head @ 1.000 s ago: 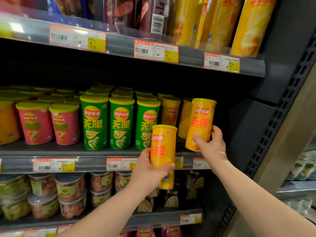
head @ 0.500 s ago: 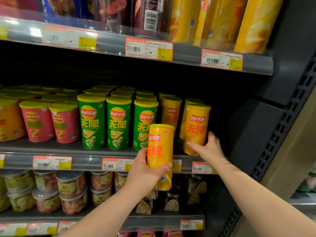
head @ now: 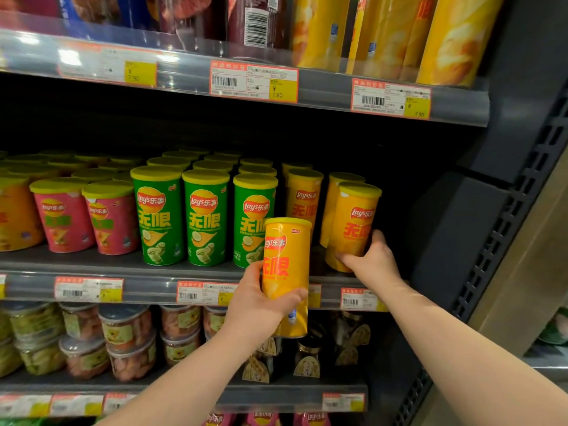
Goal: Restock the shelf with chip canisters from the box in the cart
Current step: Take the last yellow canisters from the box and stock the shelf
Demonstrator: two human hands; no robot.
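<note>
From where I sit, the grey metal middle shelf (head: 147,287) looks mostly stocked. At its left stand pink cylindrical chip canisters with yellow lids (head: 61,216), then rows of green cylindrical chip canisters (head: 158,216) running deep. Next, my left hand (head: 258,305) is wrapped round the lower half of a yellow cardboard chip canister (head: 285,272), held upright in front of the shelf lip and not yet placed. Behind it stands a short yellow row (head: 304,201). At the right end my right hand (head: 372,262) grips the base of a second yellow canister (head: 353,226), slightly tilted at the shelf front. I judge one can nearly seated and one waiting, with dark room beside them for more. The box and cart are out of view, so I cannot tell how many remain.
</note>
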